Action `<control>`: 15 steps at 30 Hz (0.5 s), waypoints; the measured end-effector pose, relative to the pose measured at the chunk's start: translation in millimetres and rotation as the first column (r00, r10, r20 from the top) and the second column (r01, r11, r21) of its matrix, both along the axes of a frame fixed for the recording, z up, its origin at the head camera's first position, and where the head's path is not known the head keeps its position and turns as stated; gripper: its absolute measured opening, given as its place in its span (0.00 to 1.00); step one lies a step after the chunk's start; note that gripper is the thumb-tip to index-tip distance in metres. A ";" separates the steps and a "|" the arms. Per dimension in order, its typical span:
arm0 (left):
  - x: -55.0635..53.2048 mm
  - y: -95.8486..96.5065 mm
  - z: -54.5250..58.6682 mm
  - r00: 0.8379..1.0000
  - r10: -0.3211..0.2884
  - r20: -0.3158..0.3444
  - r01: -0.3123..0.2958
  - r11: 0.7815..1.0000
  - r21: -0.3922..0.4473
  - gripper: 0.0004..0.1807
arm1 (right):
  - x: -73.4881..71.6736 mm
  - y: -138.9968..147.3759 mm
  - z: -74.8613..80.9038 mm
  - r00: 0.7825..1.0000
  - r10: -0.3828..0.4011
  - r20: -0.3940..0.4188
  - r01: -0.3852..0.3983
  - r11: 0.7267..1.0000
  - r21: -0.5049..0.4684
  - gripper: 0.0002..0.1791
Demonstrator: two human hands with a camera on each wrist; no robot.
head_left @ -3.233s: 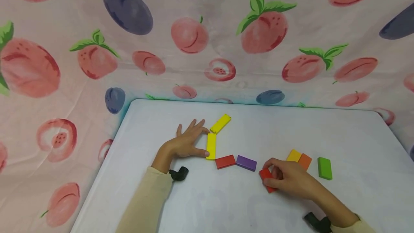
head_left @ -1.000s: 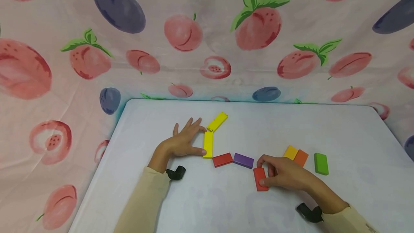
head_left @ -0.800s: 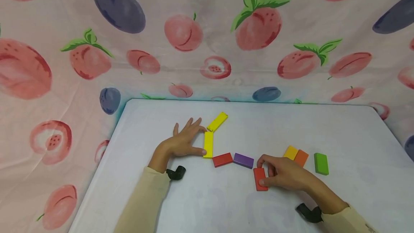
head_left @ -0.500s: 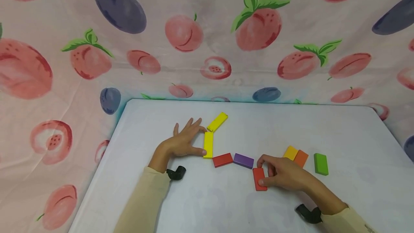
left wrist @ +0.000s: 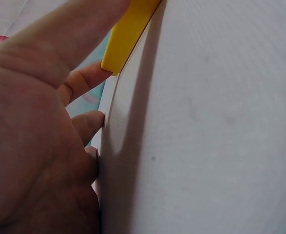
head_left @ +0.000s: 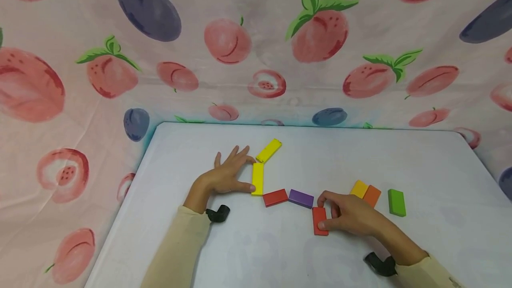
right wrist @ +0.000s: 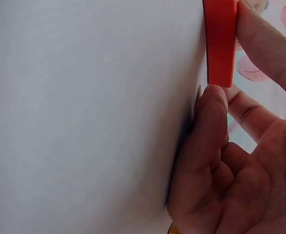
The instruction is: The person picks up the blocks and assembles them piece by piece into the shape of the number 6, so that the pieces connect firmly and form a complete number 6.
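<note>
My left hand (head_left: 230,174) lies beside a yellow block (head_left: 258,180), its thumb at the near end and index finger at the far end; the other fingers are spread. In the left wrist view the yellow block (left wrist: 128,36) lies flat on the board. My right hand (head_left: 354,214) holds a red block (head_left: 319,226), thumb on its upper face and index finger by its far end. The right wrist view shows this red block (right wrist: 221,46) with fingertips at its end. Its far edge meets the purple block (head_left: 301,198), which adjoins another red block (head_left: 275,198).
A second yellow block (head_left: 269,150) slants away beyond the held one. Orange-yellow (head_left: 358,188) and orange (head_left: 372,196) blocks lie partly behind my right hand, with a green block (head_left: 397,202) farther right. A fruit-patterned cloth (head_left: 256,48) rises behind the white board (head_left: 432,252).
The right hand has slid the red block leftward to the purple block's corner and turned it more upright in the view. The left hand keeps its place at the yellow block.
</note>
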State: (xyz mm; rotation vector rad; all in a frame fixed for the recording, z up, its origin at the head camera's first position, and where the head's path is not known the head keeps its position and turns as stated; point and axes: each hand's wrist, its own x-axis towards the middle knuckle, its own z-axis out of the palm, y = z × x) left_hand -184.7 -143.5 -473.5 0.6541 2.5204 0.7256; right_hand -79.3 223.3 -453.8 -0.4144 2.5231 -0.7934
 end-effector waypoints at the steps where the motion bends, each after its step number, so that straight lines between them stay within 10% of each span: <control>1: 0.1 0.0 0.2 1.000 -0.001 -0.001 0.001 1.000 0.002 0.42 | 0.1 -0.2 -0.1 1.000 -0.001 -0.001 0.001 1.000 0.003 0.23; 15: 0.2 -0.8 0.5 1.000 -0.003 0.000 0.003 1.000 0.004 0.41 | 0.4 -1.2 -0.2 1.000 0.002 -0.014 -0.002 1.000 0.016 0.23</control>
